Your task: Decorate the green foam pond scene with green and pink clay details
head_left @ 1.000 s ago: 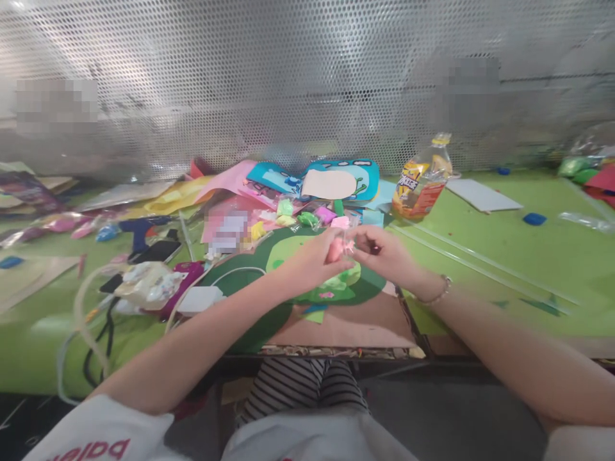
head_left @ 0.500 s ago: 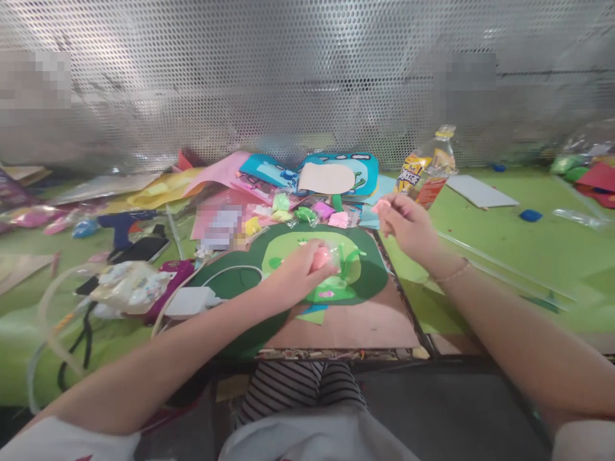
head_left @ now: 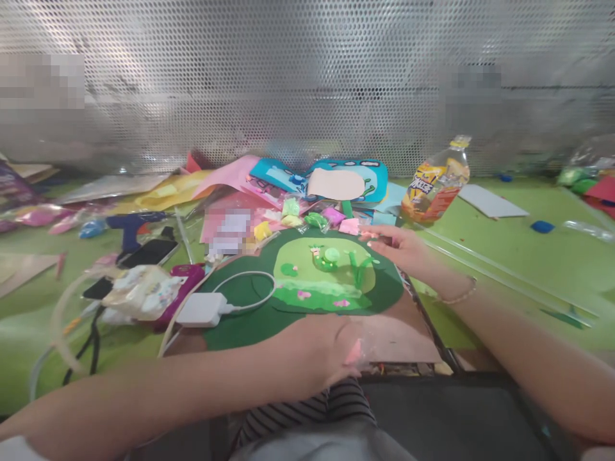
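My left hand (head_left: 321, 355) is closed around a clear bag of pink modelling clay (head_left: 354, 353) at the table's front edge, above my lap. The bag is partly hidden by my fingers. My right hand (head_left: 401, 253) reaches to the right of the green picture, its thumb and fingers closed on a small piece of pink clay (head_left: 368, 234). Between my hands lies the green paper picture (head_left: 288, 291), with a green clay snail-like figure (head_left: 329, 257), green clay stems (head_left: 358, 269) and pink clay spots on it.
Several small clay bags (head_left: 316, 220) lie behind the picture, near a blue paper picture (head_left: 379, 176). A bottle (head_left: 435, 182) stands at the back right. To the left are a charger (head_left: 199, 309) with its cable, a phone (head_left: 150, 253) and a blue glue gun (head_left: 129, 229).
My left hand has moved with its clay bag from over the green picture down to the front edge. My right hand has dropped lower, bringing its pink piece down beside the clay bags.
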`<action>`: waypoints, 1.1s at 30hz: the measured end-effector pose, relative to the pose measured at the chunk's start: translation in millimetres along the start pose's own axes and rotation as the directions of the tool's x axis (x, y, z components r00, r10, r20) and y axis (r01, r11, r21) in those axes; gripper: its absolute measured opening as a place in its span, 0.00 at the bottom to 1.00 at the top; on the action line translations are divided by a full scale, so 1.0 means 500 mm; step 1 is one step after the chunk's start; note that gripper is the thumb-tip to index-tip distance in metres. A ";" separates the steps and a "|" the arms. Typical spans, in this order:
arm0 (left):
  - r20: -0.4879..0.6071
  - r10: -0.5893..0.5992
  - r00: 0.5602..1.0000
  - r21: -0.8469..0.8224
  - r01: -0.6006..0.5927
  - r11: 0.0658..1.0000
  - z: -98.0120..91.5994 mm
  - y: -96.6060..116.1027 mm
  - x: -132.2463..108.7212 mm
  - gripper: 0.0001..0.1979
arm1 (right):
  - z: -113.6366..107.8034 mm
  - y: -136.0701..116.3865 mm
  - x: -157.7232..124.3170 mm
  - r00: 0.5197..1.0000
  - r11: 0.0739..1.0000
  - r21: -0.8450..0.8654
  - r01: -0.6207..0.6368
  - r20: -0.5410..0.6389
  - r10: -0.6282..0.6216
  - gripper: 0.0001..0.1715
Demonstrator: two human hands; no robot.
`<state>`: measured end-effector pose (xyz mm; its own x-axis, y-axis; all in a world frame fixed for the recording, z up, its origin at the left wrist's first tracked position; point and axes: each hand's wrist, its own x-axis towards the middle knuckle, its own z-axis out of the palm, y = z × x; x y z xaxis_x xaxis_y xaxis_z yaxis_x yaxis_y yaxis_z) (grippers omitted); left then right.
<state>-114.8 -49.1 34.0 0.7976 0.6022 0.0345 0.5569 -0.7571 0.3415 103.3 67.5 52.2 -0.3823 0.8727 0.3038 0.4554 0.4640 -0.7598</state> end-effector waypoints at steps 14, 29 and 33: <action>-0.070 -0.031 0.997 -0.111 0.023 0.994 0.004 -0.036 0.010 0.18 | 0.008 0.023 0.009 0.992 0.993 -0.097 -0.064 -0.117 0.053 0.15; -0.216 0.478 0.851 -0.109 -0.508 0.855 0.019 0.038 0.099 0.11 | -0.013 0.018 0.012 0.996 0.989 -0.150 0.007 -0.084 -0.019 0.19; -0.022 0.640 0.768 -0.114 -0.638 0.761 0.022 0.109 0.171 0.14 | -0.016 0.030 0.015 0.987 0.988 -0.152 0.007 -0.156 -0.031 0.16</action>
<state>-13.9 -41.7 45.4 0.9638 -0.0169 0.2662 -0.1118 -0.9318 0.3453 113.9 82.4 47.6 -0.2658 0.8711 0.4129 0.5700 0.4874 -0.6615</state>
